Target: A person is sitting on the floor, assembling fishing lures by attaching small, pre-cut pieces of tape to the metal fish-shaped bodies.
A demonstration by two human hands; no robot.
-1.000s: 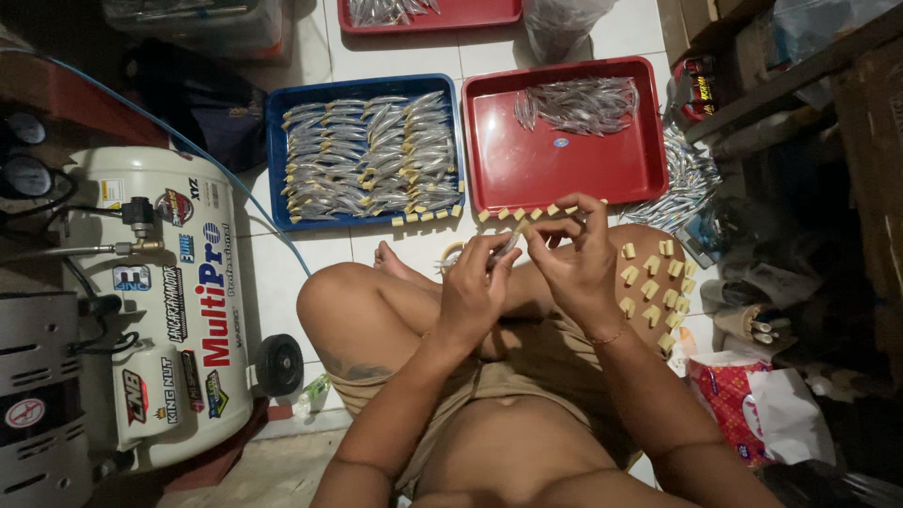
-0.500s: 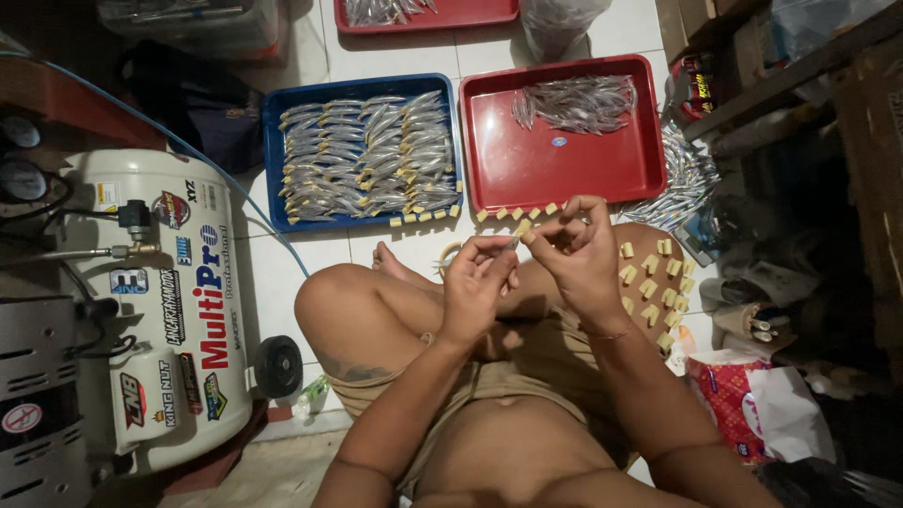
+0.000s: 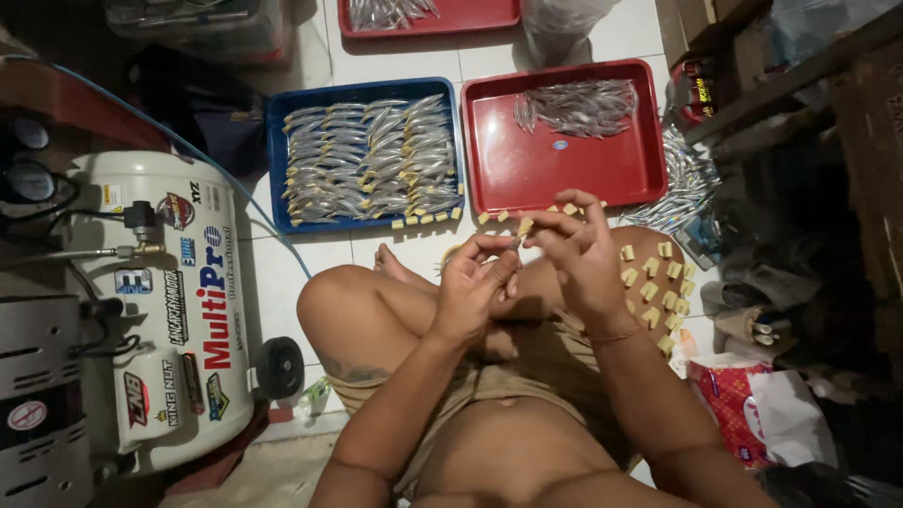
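Observation:
I sit cross-legged on a tiled floor. My left hand [image 3: 475,287] and my right hand [image 3: 574,249] meet above my knees, pinching a small silvery fish and a small yellow block [image 3: 525,226] between their fingertips. Just beyond them a blue tray [image 3: 277,160] holds rows of silvery fish fitted with yellow blocks. To its right a red tray [image 3: 564,174] holds a loose pile of bare silvery fish [image 3: 578,105] at its far end. Several yellow blocks [image 3: 654,282] lie on my right knee, and more lie in a line along the trays' near edges.
A white air compressor [image 3: 169,310] with a blue hose stands at my left. Another red tray [image 3: 428,17] with fish lies farther off. A heap of fish [image 3: 685,179] lies right of the red tray. Wooden shelving, clutter and a red-and-white bag [image 3: 752,409] crowd the right side.
My hands have stayed together over my knees, with only small finger movements on the fish and block. The trays have not moved.

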